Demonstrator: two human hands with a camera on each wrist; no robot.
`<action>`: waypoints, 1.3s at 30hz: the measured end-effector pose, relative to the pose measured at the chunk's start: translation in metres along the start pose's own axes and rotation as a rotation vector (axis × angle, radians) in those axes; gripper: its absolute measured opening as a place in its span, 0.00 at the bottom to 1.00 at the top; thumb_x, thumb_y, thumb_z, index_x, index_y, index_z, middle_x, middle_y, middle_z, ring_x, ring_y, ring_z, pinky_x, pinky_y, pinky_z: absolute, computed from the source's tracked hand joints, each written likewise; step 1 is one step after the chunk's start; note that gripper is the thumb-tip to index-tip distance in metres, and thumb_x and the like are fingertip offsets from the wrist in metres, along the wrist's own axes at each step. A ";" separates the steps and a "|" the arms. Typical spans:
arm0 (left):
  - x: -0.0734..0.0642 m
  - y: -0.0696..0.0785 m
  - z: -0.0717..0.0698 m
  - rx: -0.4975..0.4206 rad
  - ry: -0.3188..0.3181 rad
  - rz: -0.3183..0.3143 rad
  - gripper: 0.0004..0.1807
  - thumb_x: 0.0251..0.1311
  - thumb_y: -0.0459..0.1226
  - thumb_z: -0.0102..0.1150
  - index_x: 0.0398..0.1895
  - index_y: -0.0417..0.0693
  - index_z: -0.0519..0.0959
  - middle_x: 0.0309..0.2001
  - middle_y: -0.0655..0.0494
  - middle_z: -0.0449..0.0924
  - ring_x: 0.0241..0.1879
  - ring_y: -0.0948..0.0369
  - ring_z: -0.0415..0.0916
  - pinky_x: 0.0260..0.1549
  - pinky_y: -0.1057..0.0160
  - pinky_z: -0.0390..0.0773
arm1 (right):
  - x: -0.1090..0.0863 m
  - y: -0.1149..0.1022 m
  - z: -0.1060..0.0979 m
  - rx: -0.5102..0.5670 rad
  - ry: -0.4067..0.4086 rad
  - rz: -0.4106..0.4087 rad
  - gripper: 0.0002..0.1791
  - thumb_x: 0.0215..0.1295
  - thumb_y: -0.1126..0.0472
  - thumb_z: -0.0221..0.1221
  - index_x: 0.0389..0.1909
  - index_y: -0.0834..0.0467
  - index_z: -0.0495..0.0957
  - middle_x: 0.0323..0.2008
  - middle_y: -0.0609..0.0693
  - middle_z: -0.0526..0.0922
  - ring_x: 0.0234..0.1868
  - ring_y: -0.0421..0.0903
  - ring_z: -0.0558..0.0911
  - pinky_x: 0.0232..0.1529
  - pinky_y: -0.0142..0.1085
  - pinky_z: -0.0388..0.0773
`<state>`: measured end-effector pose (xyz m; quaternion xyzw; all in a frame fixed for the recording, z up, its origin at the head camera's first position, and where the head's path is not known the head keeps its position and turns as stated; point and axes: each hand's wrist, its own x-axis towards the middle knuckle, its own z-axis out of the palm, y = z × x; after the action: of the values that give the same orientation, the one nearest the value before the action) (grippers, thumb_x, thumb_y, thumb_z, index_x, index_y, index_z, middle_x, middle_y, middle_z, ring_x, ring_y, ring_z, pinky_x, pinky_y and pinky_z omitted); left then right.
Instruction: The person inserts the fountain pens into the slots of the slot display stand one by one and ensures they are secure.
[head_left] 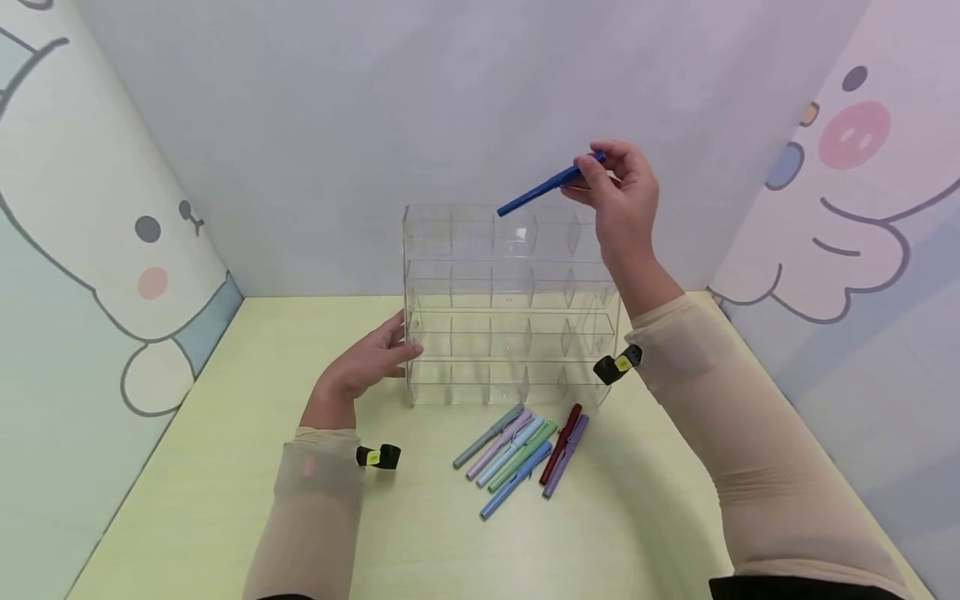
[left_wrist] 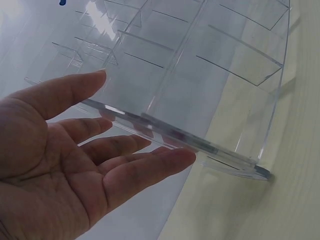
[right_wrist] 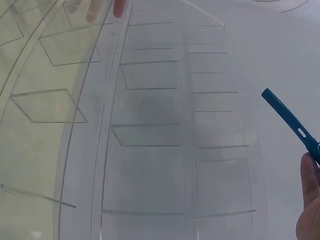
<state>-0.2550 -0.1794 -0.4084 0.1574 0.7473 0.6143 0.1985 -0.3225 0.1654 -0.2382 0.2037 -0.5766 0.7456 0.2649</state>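
Observation:
My right hand [head_left: 628, 200] pinches a dark blue pen [head_left: 543, 192] near one end, between thumb and fingers. The pen slants down to the left over the top tier of a clear acrylic rack [head_left: 510, 333]. In the right wrist view the pen [right_wrist: 287, 116] shows at the right edge, with only part of the hand [right_wrist: 311, 200] in sight. My left hand [head_left: 371, 358] is at the rack's left side, its fingers loosely spread. In the left wrist view that hand [left_wrist: 75, 150] has its fingertips right at the rack's side edge [left_wrist: 175, 132], thumb apart from the fingers.
Several capped pens lie on the table [head_left: 420, 533] before the rack: a grey-green pen [head_left: 487, 437], lilac, pale blue, green and blue ones, then a dark red pen [head_left: 560, 446] beside a purple pen [head_left: 566, 458]. Behind the rack stands a pale wall [head_left: 337, 125].

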 end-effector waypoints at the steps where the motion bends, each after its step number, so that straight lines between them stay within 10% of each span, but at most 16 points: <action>1: 0.000 0.000 0.000 0.001 0.001 0.000 0.41 0.73 0.40 0.50 0.79 0.69 0.38 0.77 0.51 0.51 0.73 0.41 0.55 0.61 0.36 0.68 | 0.001 0.000 0.001 -0.013 -0.006 0.001 0.14 0.62 0.64 0.65 0.47 0.62 0.77 0.38 0.59 0.82 0.32 0.52 0.87 0.39 0.41 0.86; 39: 0.004 0.001 0.007 0.021 0.001 0.028 0.39 0.74 0.38 0.49 0.77 0.76 0.41 0.76 0.54 0.53 0.71 0.45 0.60 0.60 0.36 0.69 | -0.015 0.024 0.032 -0.448 -0.238 0.062 0.13 0.66 0.61 0.61 0.48 0.64 0.80 0.37 0.59 0.82 0.37 0.52 0.86 0.44 0.34 0.84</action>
<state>-0.2548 -0.1709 -0.4087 0.1695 0.7516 0.6092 0.1879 -0.3260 0.1277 -0.2574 0.2086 -0.7605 0.5776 0.2107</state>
